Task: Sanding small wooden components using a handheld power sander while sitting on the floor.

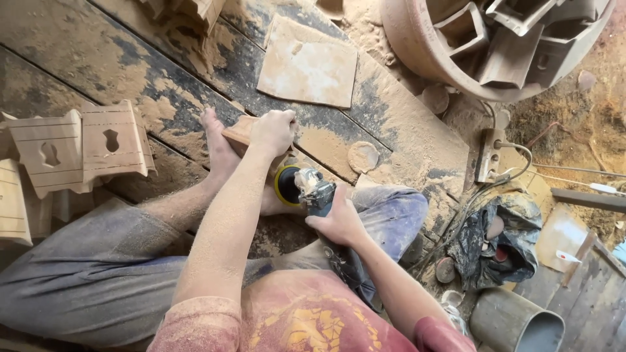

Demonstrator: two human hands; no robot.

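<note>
The left hand (274, 130) curls its fingers (289, 122) tight over the top of a small pale-brown wooden block (238, 135), pinning it against the person's bare foot (218, 146) on the sawdust-covered dark plank floor (85, 58). The right hand (340, 220) is wrapped around the body of a grey handheld electric sander with a yellow-rimmed round black pad (306, 187); its fingers are closed around the tool. The pad sits just below the block, close to the left wrist; whether it touches the wood cannot be told. The person sits on the floor with legs in dusty grey trousers (85, 274) bent on both sides.

Near the floor's left edge stand pale wooden panels with carved shield-shaped cutouts (78, 146). A flat square sheet of dusty brown board (310, 65) lies beyond the hands. Towards the top right corner a large round clay-coloured basin (417, 39) holds more wooden pieces. A grey power strip with cords (488, 153) lies to the right, and a crumpled black plastic bag (499, 238) sits beside it.
</note>
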